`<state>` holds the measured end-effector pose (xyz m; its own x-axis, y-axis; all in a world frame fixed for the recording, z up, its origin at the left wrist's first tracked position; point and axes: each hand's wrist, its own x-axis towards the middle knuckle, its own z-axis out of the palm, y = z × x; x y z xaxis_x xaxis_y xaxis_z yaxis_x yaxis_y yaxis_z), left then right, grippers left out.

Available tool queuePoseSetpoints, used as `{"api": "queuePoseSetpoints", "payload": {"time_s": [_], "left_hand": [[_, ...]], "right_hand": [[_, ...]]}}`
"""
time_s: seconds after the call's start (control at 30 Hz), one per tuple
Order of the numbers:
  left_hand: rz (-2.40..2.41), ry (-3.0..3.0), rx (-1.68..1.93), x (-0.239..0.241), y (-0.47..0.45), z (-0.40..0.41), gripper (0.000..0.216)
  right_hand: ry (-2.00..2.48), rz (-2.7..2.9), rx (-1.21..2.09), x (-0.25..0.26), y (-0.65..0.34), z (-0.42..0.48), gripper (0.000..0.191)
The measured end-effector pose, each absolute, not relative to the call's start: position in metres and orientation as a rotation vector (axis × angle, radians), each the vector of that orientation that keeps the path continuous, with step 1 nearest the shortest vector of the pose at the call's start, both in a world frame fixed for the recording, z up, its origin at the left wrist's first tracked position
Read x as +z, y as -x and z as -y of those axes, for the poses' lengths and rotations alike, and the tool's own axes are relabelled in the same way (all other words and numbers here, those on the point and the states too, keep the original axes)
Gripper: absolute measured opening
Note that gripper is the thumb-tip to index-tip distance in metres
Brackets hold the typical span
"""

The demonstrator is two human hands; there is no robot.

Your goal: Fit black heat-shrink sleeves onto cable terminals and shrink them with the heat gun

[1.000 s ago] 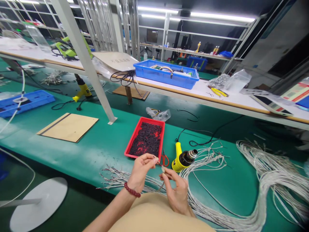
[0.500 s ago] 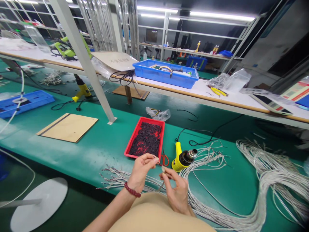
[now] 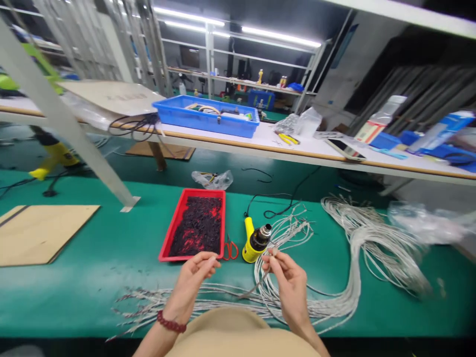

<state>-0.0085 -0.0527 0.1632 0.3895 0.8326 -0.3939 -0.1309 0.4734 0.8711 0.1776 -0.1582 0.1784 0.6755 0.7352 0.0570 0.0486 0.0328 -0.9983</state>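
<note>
Both raised over the bench: left hand grip pinched closed, right hand grip clasping a grey wire.

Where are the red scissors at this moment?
In the head view, centre, the scissors lie on the green mat between the red tray and the heat gun.

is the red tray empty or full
Full: the red tray is covered almost edge to edge with small dark pieces, and only patches of its red floor show through.
</note>
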Motion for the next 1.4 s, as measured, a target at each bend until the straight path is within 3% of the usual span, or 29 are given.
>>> {"api": "queuePoseSetpoints", "payload": {"time_s": [0.6, 1.4], "left_hand": [[-0.99, -1.019, 0.502, 0.125, -0.011, 0.067, 0.04], [-0.926, -1.02, 0.49, 0.116, -0.01, 0.067, 0.04]], "right_hand": [[1.462, 0.554, 0.377, 0.15, -0.227, 0.137, 0.03], [1.574, 0.634, 0.4, 0.135, -0.221, 0.117, 0.029]]}}
